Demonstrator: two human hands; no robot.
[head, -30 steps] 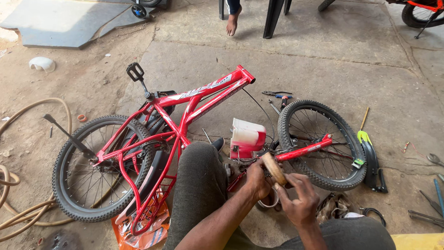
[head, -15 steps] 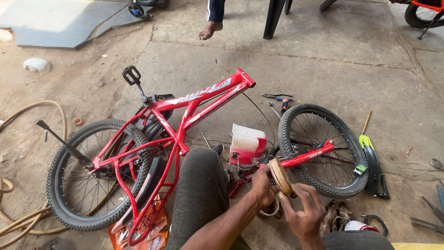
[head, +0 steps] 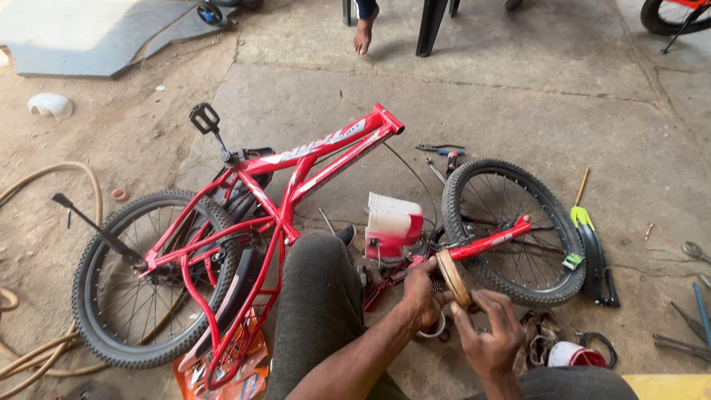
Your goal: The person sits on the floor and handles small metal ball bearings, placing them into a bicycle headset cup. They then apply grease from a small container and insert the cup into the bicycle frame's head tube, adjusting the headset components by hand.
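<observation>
Floor: bare concrete, red bicycle frame [head: 296, 178] lying flat beside a detached front wheel [head: 511, 230].
Left hand [head: 424, 295]: fingers curled shut around the tan ring [head: 453, 278].
Right hand [head: 490, 335]: fingertips pinch the ring's lower edge.
Hidden: ring's inner parts unclear.

Bare concrete floor [head: 518, 96] lies open beyond the red frame [head: 296, 167]; nearer, the front wheel [head: 511, 230], white tub [head: 392, 222], fork [head: 489, 241] and knee [head: 318, 296] crowd both hands [head: 459, 318]; tools [head: 681, 326] litter the right.
</observation>
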